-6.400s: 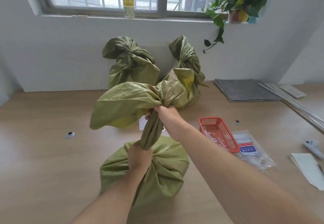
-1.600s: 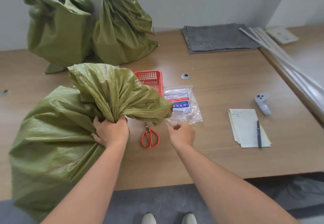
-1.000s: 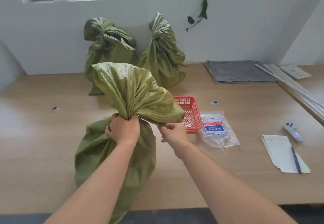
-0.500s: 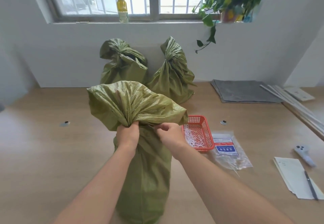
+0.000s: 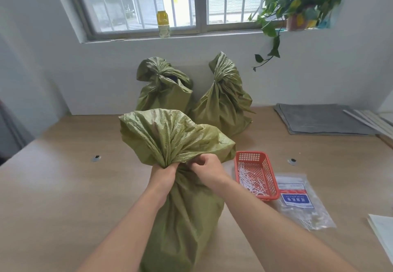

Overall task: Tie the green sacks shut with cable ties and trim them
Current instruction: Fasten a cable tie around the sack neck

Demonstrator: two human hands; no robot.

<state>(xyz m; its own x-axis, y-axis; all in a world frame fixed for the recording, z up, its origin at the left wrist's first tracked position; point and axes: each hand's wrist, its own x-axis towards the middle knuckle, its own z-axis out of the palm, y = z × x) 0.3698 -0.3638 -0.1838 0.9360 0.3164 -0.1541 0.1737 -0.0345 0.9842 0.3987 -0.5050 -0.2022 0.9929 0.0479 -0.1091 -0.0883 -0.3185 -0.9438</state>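
A green woven sack (image 5: 182, 212) stands upright on the wooden table (image 5: 63, 186) right in front of me, its mouth gathered and flaring out above the neck. My left hand (image 5: 164, 175) grips the gathered neck from the left. My right hand (image 5: 207, 168) is at the neck's right side with curled fingers pinching the fabric; no cable tie shows in them. Two more green sacks (image 5: 163, 93) (image 5: 223, 101) lean against the back wall, both bunched at the top. A red basket (image 5: 251, 154) to the right holds white cable-tie pieces, and a clear bag of cable ties (image 5: 302, 205) lies beside it.
Grey mats (image 5: 319, 118) lie at the back right of the table, with white sheets of paper (image 5: 382, 231) at the right edge. On the window sill stand a yellow bottle (image 5: 163, 23) and a trailing potted plant (image 5: 297, 1). No scissors are in sight.
The sack was lifted from lying tilted at the table's edge to standing upright. My right hand left the tie bag and came to the neck beside my left hand.
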